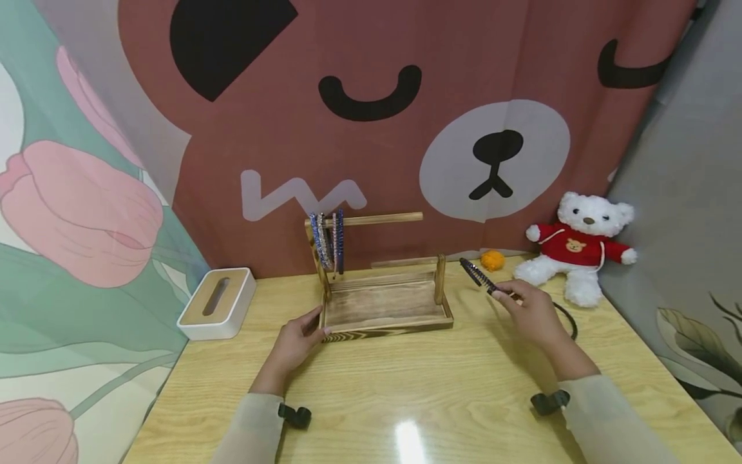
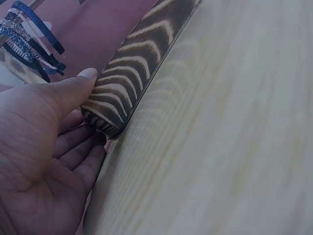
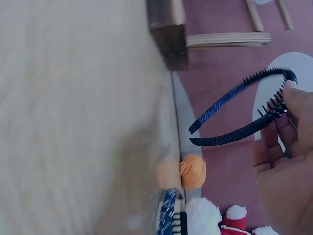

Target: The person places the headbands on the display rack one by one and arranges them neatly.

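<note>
Seated on the table (image 1: 348,399) at far right, against a bear-print curtain (image 1: 371,154): a teddy bear (image 1: 585,248); just left of it, an orange ball (image 1: 493,260). Beyond the right hand (image 1: 530,311), partly hidden: a dark band (image 1: 570,320). At far left, a tissue box (image 1: 217,303) with slotted top, contents hidden. In the middle, a wooden rack (image 1: 388,332) with tray base, floor visible, and several headbands (image 1: 340,241) hung near the upper bar's left end. Raised right of the rack: a toothed headband (image 1: 480,277), pinched at its bend between right thumb and fingers, its two ends pointing rackward. Standing between it and the hung ones: the right post (image 1: 440,280). Gripped at the rack's near left corner by left hand (image 2: 44,142): thumb above, fingers half curled.
</note>
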Demonstrator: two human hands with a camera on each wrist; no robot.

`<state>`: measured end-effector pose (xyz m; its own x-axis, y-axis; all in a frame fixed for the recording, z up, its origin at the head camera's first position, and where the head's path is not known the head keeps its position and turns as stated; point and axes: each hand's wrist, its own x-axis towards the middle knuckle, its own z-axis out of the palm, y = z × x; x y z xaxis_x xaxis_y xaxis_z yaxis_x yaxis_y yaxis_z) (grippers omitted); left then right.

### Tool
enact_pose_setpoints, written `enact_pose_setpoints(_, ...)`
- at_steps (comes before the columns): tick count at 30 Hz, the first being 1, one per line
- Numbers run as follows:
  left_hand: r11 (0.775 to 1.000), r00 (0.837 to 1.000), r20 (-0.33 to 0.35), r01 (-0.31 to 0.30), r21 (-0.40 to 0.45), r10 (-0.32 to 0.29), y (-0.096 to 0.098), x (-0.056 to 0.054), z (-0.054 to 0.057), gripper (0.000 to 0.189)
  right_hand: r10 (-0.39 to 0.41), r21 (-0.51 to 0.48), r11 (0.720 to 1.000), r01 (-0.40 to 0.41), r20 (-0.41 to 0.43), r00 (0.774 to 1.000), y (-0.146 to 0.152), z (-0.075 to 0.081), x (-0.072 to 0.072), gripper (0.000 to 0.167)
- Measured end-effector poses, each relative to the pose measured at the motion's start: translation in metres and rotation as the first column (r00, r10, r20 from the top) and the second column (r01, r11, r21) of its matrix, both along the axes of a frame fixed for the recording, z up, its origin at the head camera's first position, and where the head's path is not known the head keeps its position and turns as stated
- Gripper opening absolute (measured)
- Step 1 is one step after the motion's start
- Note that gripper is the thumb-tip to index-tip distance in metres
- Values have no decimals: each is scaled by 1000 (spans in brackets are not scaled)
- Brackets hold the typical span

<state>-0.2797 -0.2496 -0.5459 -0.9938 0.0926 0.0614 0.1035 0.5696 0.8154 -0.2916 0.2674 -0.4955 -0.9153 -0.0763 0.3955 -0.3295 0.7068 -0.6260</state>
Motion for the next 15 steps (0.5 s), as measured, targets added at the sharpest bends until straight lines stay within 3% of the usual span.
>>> enact_pose_setpoints(4,1000,1000,-4,0,0,0,0,0,0,67,-21,-168,985,42,124,992,-3,9,3,41)
enact_pose_setpoints(8,1000,1000,-1,0,0,0,0,1,0,67,41,-376,925,47,222,974,-7,14,3,47)
enact_pose_setpoints(11,1000,1000,1,4,5,-4,-1,1,0,67,136,-569,822,20,231,963,-11,17,4,38)
enact_pose_setpoints(15,1000,1000,-3,11,11,-11,-1,1,0,67,271,-774,631,-49,161,949,-15,19,5,23)
